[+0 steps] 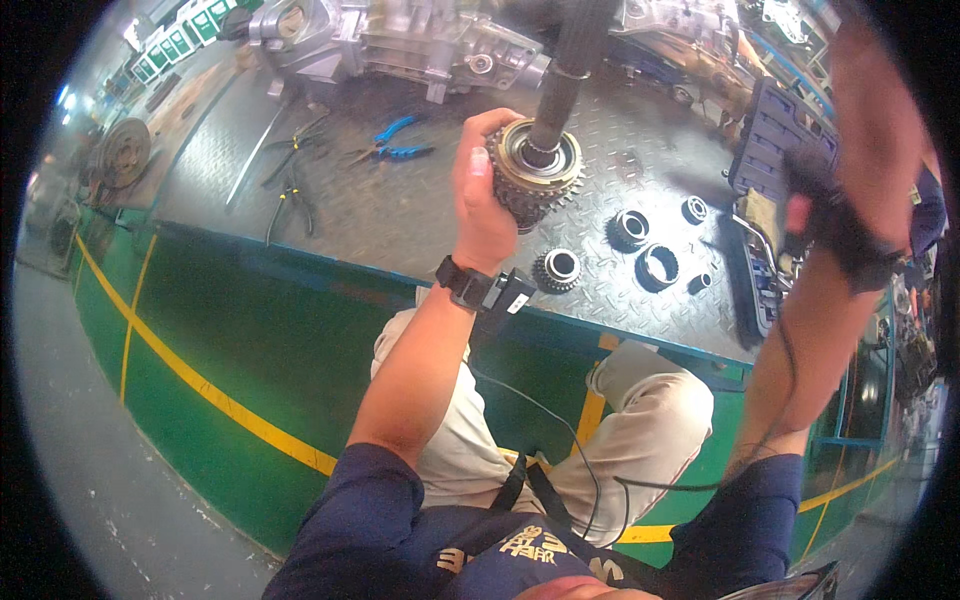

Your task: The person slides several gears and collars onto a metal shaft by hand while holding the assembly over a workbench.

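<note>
My left hand is wrapped round the left side of a toothed gear cluster, with a brass-coloured ring on its upper face. A long dark shaft rises from the cluster's centre and leaves the picture at the top. Raised at the far right, my right hand is smeared by motion. Its fingers and anything in them cannot be made out. Near the bench edge, just below the cluster, lies a small gear. To its right rest a bearing, a toothed ring and a smaller bearing.
Blue-handled pliers and yellow-and-black pliers lie on the left of the metal bench. Grey gearbox housings stand along the back. An opened dark tool case occupies the right side. Cables hang by my right arm.
</note>
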